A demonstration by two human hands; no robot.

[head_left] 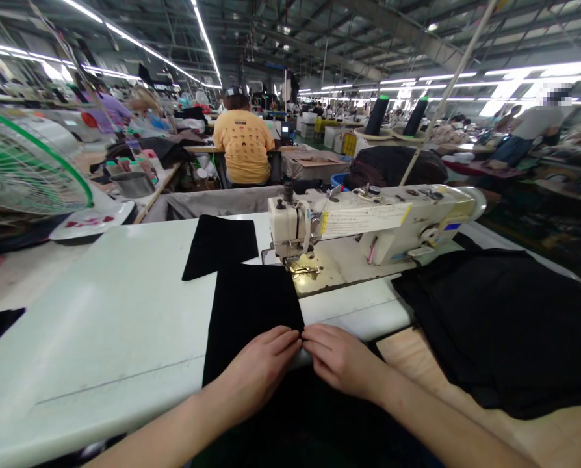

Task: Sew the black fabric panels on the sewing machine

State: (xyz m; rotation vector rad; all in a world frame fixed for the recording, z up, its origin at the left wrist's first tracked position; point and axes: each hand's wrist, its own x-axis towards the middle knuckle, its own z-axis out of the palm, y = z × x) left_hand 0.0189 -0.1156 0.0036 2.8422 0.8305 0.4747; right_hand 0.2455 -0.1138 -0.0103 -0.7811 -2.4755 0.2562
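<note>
Nearside of sewing machine (392, 221), black cloth (249, 309) seems light, limp; my left hand (264, 361) and right hand (344, 361) pinch its edge, likely best hold.

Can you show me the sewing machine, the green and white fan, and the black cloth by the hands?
Sewing machine (392, 244): head view, on its pale upright body.
Fan (37, 170): head view, on its wire grille.
Black cloth (251, 312): head view, on its flat middle.

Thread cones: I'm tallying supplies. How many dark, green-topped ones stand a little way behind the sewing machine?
2: the left cone and, apart from it, the right cone, both beyond the sewing machine. Others could be hidden farther back.
</note>
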